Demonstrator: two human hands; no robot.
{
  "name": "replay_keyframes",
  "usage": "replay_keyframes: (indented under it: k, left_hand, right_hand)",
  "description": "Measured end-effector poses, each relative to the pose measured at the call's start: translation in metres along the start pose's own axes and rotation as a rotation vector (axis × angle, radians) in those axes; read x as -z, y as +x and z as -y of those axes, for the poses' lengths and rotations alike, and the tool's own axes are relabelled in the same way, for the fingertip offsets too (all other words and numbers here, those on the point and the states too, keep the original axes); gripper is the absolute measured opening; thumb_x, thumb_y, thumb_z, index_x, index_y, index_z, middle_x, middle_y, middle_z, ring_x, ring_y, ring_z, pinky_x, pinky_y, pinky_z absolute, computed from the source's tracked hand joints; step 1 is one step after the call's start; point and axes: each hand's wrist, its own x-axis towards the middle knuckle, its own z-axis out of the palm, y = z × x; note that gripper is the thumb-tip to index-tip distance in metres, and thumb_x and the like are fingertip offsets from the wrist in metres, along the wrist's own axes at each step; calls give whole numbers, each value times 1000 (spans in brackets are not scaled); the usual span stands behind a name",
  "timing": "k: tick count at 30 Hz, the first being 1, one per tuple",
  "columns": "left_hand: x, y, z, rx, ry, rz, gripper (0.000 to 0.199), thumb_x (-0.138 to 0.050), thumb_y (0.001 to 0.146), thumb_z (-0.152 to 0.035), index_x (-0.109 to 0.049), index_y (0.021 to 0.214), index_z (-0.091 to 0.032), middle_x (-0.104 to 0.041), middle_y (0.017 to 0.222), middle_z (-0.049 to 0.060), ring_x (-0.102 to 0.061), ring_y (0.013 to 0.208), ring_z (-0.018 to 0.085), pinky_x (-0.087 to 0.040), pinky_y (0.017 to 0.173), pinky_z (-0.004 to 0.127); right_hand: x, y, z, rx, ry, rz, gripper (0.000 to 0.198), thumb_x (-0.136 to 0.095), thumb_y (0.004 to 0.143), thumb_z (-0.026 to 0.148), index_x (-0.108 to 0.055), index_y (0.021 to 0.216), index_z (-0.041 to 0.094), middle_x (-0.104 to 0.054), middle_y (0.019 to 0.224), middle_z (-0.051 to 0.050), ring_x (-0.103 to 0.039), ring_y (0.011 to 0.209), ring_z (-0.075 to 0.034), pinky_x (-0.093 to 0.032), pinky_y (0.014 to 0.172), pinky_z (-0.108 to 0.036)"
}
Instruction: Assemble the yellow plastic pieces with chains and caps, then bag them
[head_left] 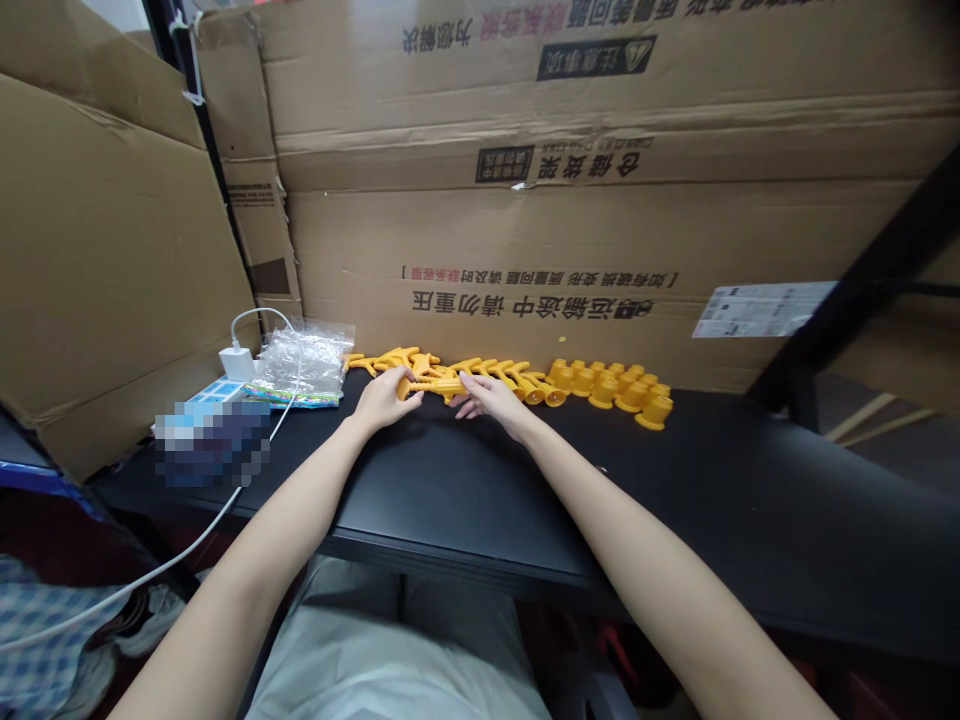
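Between my two hands, just above the black tabletop, is a yellow plastic part (441, 386) with a narrow stem. My left hand (384, 402) pinches its left end between thumb and fingers. At its right end, my right hand (491, 404) grips it with the thumb on top; the lower fingers are loosely bent. Behind my left hand lies a pile of yellow branched pieces (401, 357). A row of yellow branched pieces with round bases (499, 370) lies behind my right hand. Farther right, several yellow cup-shaped bases (604, 385) stand in rows.
A black tabletop (465, 500) spans the view, backed by a large cardboard sheet (480, 230). To the left are a clear plastic bag (300, 355), a white charger (237, 362) and a blurred-out object (211, 440). A white cable (202, 535) runs over the table's left front edge.
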Motion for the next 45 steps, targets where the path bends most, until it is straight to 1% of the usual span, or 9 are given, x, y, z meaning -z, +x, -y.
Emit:
replay_keyframes:
  k: [6, 9, 12, 26, 30, 33, 37, 41, 45]
  left_hand:
    - [0, 0, -1, 7, -5, -4, 19, -61, 76, -31, -55, 91, -21, -66, 93, 3, -61, 86, 19, -45, 75, 29]
    - [0, 0, 0, 3, -5, -2, 20, -61, 76, -32, -55, 92, -21, -66, 93, 3, -61, 85, 19, -45, 75, 29]
    - [0, 0, 1, -4, -6, -9, 20, -61, 76, -32, -55, 92, -21, -66, 93, 3, -61, 84, 19, -45, 74, 29]
    - [-2, 0, 2, 15, -5, 6, 23, -61, 77, -35, -57, 95, -22, -66, 96, 3, -61, 86, 19, -47, 78, 30]
    - [-3, 0, 2, 9, -40, 22, 43, -60, 78, -41, -52, 117, -23, -63, 110, 6, -60, 96, 21, -47, 84, 33]
    - [-6, 0, 3, 8, -99, 21, 65, -57, 81, -43, -33, 138, -25, -54, 126, 9, -58, 106, 22, -48, 88, 34]
    - [-9, 1, 8, 21, -127, 26, 66, -54, 84, -42, -26, 141, -24, -49, 132, 12, -54, 113, 22, -44, 95, 37]
    - [-11, 1, 12, 12, -130, 34, 58, -52, 86, -38, -32, 138, -23, -50, 131, 11, -53, 116, 22, -44, 98, 39]
    - [-14, 1, 14, -20, -106, 26, 52, -52, 85, -33, -37, 134, -22, -51, 129, 12, -53, 116, 23, -44, 98, 40]
  right_hand:
    - [1, -2, 2, -60, 9, 9, 46, -44, 89, 57, -60, 94, 15, -72, 86, -11, -64, 55, -12, -48, 48, -20]
    - [5, -4, 4, -52, 64, 36, 38, -50, 90, 47, -58, 111, 16, -69, 103, -11, -68, 65, -13, -52, 55, -21]
    - [8, -5, 4, -21, 95, 53, 39, -59, 87, 33, -54, 123, 18, -68, 105, -10, -69, 75, -14, -54, 63, -22]
    - [4, -1, 1, -32, 207, 33, 19, -58, 88, 29, -62, 99, 15, -71, 92, -10, -68, 69, -14, -57, 68, -25]
    - [4, 2, 1, -36, 378, 0, 7, -58, 86, 21, -60, 91, 16, -70, 93, -8, -69, 75, -15, -57, 80, -31]
    - [14, 9, -3, 16, 463, -104, 5, -59, 84, 20, -58, 88, 18, -69, 95, -7, -68, 81, -16, -55, 84, -33]
    - [44, 24, -18, 208, 374, -456, 22, -65, 77, 33, -51, 90, 23, -65, 96, -5, -67, 89, -19, -55, 82, -34]
    - [70, 29, -39, 412, -36, -794, 37, -61, 75, 40, -48, 105, 22, -59, 108, -9, -62, 95, -20, -52, 85, -36]
    - [75, 23, -53, 512, -475, -836, 32, -55, 77, 33, -50, 105, 19, -56, 110, -13, -56, 103, -24, -47, 91, -42]
